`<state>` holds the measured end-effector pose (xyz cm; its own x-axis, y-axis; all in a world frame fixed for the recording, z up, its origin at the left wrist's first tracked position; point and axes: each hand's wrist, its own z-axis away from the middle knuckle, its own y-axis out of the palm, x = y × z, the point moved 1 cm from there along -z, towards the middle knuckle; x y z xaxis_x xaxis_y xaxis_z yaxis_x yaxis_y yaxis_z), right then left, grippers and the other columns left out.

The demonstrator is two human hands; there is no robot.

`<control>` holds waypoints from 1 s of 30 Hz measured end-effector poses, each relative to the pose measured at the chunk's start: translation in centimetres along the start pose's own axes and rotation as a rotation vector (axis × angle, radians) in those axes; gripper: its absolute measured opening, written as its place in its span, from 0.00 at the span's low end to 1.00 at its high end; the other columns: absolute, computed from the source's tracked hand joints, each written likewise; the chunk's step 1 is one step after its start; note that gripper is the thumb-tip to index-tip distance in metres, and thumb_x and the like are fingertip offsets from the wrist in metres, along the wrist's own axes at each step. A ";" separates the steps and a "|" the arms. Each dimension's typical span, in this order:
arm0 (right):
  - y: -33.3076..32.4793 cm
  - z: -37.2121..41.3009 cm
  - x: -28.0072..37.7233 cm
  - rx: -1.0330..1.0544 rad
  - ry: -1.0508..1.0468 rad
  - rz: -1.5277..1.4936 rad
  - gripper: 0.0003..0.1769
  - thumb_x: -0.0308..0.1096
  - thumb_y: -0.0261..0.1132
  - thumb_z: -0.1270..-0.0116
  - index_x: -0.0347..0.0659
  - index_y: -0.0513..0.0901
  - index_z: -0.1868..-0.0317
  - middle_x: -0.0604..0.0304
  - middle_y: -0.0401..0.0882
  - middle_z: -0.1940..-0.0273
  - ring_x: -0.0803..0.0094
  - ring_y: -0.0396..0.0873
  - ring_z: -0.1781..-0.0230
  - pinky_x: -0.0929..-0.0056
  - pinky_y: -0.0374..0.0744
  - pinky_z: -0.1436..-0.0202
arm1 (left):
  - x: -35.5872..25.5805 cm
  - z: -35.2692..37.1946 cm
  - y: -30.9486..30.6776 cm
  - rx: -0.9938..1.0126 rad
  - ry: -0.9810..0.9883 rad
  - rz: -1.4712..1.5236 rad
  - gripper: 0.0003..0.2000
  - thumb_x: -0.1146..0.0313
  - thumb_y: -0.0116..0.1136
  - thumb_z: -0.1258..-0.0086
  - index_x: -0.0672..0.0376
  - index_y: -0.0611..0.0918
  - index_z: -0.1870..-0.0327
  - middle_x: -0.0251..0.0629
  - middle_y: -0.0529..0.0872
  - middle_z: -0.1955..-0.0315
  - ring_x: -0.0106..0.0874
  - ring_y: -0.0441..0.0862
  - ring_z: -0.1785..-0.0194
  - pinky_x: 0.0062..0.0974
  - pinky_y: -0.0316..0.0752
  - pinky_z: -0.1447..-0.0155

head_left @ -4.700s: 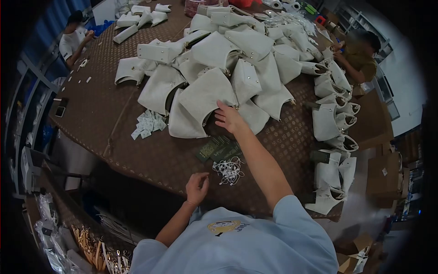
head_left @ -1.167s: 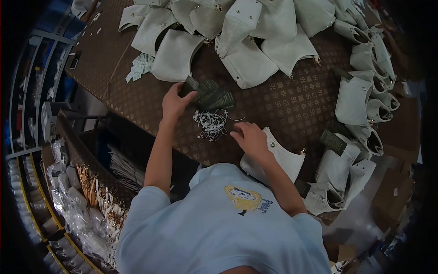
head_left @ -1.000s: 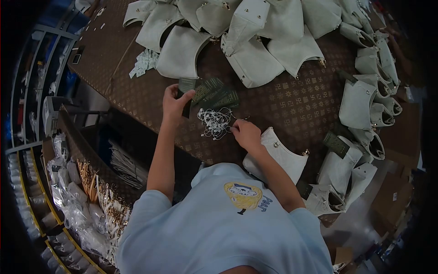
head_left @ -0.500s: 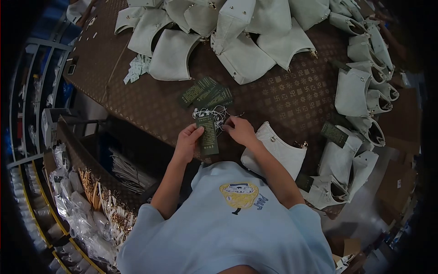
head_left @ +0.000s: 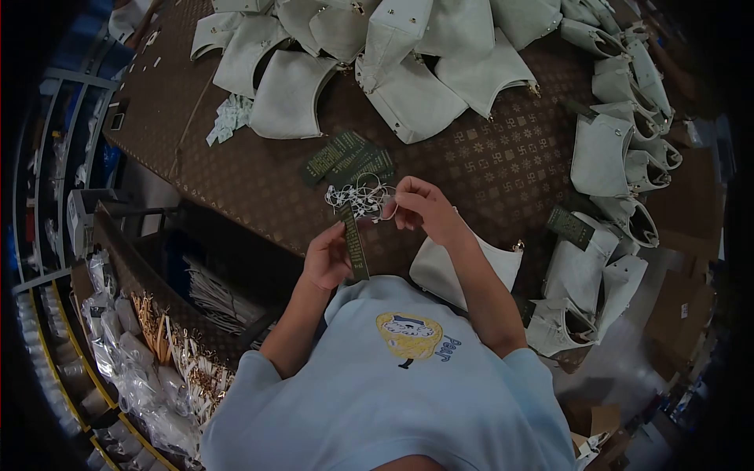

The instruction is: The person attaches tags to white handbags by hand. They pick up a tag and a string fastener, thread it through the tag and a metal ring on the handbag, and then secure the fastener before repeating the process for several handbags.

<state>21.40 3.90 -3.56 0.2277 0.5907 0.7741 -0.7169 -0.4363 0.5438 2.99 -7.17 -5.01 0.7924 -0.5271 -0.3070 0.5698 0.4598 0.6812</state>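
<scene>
In my left hand (head_left: 327,256) is a dark green hang tag (head_left: 356,245) with pale print, pinched at its edge and turned nearly side-on. My right hand (head_left: 424,208) has thumb and fingertips closed on a white string (head_left: 392,193). A tangle of white tag strings (head_left: 363,197) lies on the table between the hands. Just beyond it, several green hang tags (head_left: 349,159) are fanned out. A pale handbag (head_left: 463,267) lies under my right forearm, partly hidden by it.
Many pale handbags (head_left: 290,94) are heaped at the table's far side. More handbags (head_left: 601,153) line the right edge, some with green tags. Small pale packets (head_left: 230,118) lie at the left. Plastic-wrapped goods (head_left: 145,361) and straps with gold fittings (head_left: 200,353) are at lower left.
The hang tag in my left hand has turned from facing me to nearly edge-on and dropped slightly. My right hand has moved a little up and right, drawing a string away from the tangle.
</scene>
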 end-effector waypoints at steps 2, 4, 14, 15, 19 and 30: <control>-0.1 0.1 1.0 0.047 0.004 0.003 0.07 0.36 0.57 0.35 0.45 0.71 0.70 0.60 0.80 0.73 0.83 0.70 0.82 0.85 0.65 0.81 | -0.7 0.0 0.5 -0.018 0.014 -0.031 0.25 0.57 0.52 0.36 0.64 0.71 0.41 0.36 0.79 0.58 0.24 0.76 0.64 0.24 0.72 0.62; -0.2 0.5 1.0 0.085 0.021 0.001 0.07 0.37 0.58 0.35 0.44 0.72 0.69 0.61 0.79 0.74 0.83 0.69 0.82 0.85 0.66 0.80 | -0.8 0.1 1.0 0.146 -0.003 -0.048 0.26 0.57 0.51 0.35 0.65 0.70 0.40 0.37 0.80 0.57 0.22 0.76 0.65 0.19 0.70 0.65; 0.7 4.0 -0.3 -0.051 0.116 0.225 0.07 0.30 0.63 0.39 0.40 0.72 0.69 0.66 0.76 0.78 0.84 0.72 0.81 0.85 0.69 0.79 | 0.1 -1.0 5.1 0.278 -0.039 -0.030 0.20 0.62 0.50 0.32 0.67 0.72 0.45 0.47 0.81 0.57 0.34 0.83 0.60 0.28 0.80 0.57; 0.7 4.5 -0.1 -0.087 0.142 0.254 0.06 0.29 0.64 0.40 0.40 0.73 0.68 0.66 0.76 0.77 0.83 0.73 0.80 0.84 0.70 0.78 | 0.1 -1.2 5.1 0.239 0.021 -0.025 0.18 0.62 0.52 0.33 0.66 0.73 0.48 0.46 0.81 0.58 0.32 0.82 0.61 0.27 0.80 0.59; 0.0 6.2 0.3 -0.171 0.096 0.282 0.05 0.28 0.63 0.40 0.39 0.75 0.65 0.66 0.77 0.76 0.83 0.74 0.78 0.84 0.71 0.75 | -0.8 -1.6 4.1 0.362 0.047 0.052 0.14 0.64 0.53 0.33 0.67 0.76 0.55 0.45 0.81 0.62 0.32 0.82 0.63 0.23 0.80 0.64; 3.0 8.9 -1.2 -0.192 0.277 -0.195 0.18 0.45 0.51 0.29 0.38 0.77 0.56 0.68 0.73 0.75 0.86 0.65 0.81 0.86 0.62 0.80 | 0.0 -0.5 5.2 0.372 0.058 -0.181 0.12 0.68 0.57 0.37 0.69 0.78 0.59 0.46 0.83 0.67 0.31 0.82 0.68 0.24 0.80 0.62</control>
<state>24.89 -4.17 0.03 0.2040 0.8227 0.5306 -0.7942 -0.1779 0.5811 6.01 -4.39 -1.82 0.7037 -0.5297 -0.4735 0.5917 0.0680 0.8033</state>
